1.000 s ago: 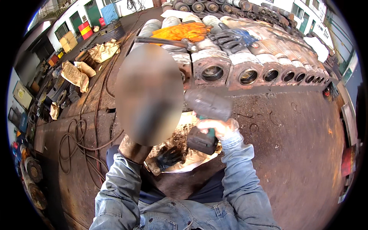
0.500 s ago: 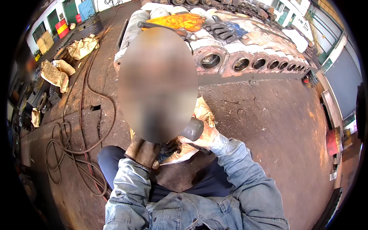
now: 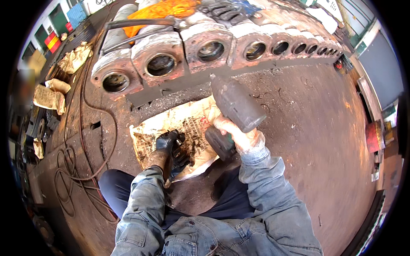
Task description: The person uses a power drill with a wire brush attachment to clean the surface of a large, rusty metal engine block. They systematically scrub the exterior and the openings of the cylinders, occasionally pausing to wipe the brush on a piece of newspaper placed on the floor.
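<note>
My right hand (image 3: 234,131), which looks bare, grips the handle of a dark grey cordless impact wrench (image 3: 239,104). The tool's narrow nose points away and to the left, and its battery base hangs beside my wrist. My left hand (image 3: 166,141), in a black glove with a brown cuff, is closed low over a stained paper sack (image 3: 149,123) spread on the floor. A small dark metal piece shows at its fingertips; its kind is unclear. Several dark, greasy parts (image 3: 183,157) lie on the sack beside this hand, partly covered by it.
A row of rusty metal blocks with round bores (image 3: 185,64) stands ahead, topped by orange cloth or gloves (image 3: 162,12), black gloves (image 3: 224,12) and a dark bar (image 3: 139,22). Hoses (image 3: 70,170) coil at left near crumpled paper sacks (image 3: 50,99). A red container (image 3: 373,136) stands right.
The view has shifted, bringing the blocks closer. My right hand has lifted the wrench, which now shows fully. My left hand and the sack are now visible; a blurred oval covered that area before.
</note>
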Demonstrator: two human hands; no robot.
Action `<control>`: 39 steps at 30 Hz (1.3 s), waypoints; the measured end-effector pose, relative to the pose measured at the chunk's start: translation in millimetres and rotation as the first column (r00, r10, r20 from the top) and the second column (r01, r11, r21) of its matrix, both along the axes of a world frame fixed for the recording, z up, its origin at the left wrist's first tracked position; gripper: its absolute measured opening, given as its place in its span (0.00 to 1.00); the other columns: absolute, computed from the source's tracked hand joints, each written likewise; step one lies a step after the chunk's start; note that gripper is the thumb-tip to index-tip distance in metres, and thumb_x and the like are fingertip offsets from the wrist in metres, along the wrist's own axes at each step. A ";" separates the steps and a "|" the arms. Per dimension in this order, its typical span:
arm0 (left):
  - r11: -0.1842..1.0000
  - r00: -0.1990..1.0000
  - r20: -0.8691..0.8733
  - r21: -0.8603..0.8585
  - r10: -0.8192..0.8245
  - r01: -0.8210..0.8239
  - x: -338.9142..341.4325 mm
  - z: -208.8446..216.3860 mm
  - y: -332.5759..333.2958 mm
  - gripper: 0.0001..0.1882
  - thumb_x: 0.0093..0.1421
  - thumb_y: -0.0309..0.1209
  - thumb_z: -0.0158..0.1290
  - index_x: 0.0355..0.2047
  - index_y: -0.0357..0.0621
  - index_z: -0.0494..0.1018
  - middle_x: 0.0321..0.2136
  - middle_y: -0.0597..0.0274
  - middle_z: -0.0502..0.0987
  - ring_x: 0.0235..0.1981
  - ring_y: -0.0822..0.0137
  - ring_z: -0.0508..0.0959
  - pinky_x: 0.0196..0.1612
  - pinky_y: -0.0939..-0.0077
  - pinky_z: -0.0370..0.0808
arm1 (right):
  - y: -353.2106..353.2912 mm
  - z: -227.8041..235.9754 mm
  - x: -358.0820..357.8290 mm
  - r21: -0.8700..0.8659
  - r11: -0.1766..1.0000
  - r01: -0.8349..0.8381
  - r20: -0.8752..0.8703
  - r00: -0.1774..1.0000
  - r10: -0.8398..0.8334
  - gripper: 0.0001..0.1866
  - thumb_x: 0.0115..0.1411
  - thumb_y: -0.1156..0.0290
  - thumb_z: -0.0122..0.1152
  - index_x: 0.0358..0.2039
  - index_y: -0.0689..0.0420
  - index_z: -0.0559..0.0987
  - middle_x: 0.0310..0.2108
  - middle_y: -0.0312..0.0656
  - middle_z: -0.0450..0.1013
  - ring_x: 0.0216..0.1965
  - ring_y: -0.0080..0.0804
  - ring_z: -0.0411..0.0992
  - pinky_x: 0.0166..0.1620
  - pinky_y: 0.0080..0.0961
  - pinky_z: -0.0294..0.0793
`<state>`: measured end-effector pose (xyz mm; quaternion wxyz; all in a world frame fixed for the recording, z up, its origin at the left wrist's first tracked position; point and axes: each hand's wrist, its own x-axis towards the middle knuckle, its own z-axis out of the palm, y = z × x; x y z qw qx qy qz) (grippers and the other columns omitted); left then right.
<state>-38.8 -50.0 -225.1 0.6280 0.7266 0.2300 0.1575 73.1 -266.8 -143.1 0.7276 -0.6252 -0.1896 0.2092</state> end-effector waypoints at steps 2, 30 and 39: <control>0.985 0.993 -0.087 0.146 -0.077 0.089 -5.5 -6.8 -12.3 0.21 0.61 0.28 0.54 0.55 0.39 0.71 0.52 0.52 0.75 0.55 0.59 0.75 0.59 0.67 0.70 | -2.8 0.4 3.7 0.074 0.996 0.042 -0.044 0.998 -0.039 0.13 0.54 0.79 0.66 0.42 0.62 0.79 0.31 0.38 0.77 0.27 0.25 0.71 0.32 0.24 0.70; 0.452 0.904 -0.420 0.792 -0.086 0.411 -24.3 25.0 -74.1 0.22 0.63 0.26 0.49 0.57 0.38 0.68 0.55 0.52 0.72 0.57 0.57 0.73 0.59 0.68 0.70 | 7.1 -40.4 -11.7 0.313 0.850 -0.425 0.033 0.899 0.437 0.23 0.60 0.66 0.63 0.54 0.60 0.72 0.49 0.41 0.76 0.50 0.33 0.75 0.56 0.31 0.74; -0.049 0.952 -0.305 0.951 0.031 0.306 -1.3 101.0 -78.7 0.22 0.61 0.25 0.49 0.57 0.38 0.68 0.56 0.53 0.72 0.57 0.57 0.72 0.59 0.69 0.71 | -6.2 -77.2 -4.3 0.743 0.650 -0.158 -0.499 0.516 0.696 0.22 0.67 0.62 0.51 0.58 0.58 0.69 0.54 0.45 0.72 0.55 0.40 0.72 0.56 0.41 0.72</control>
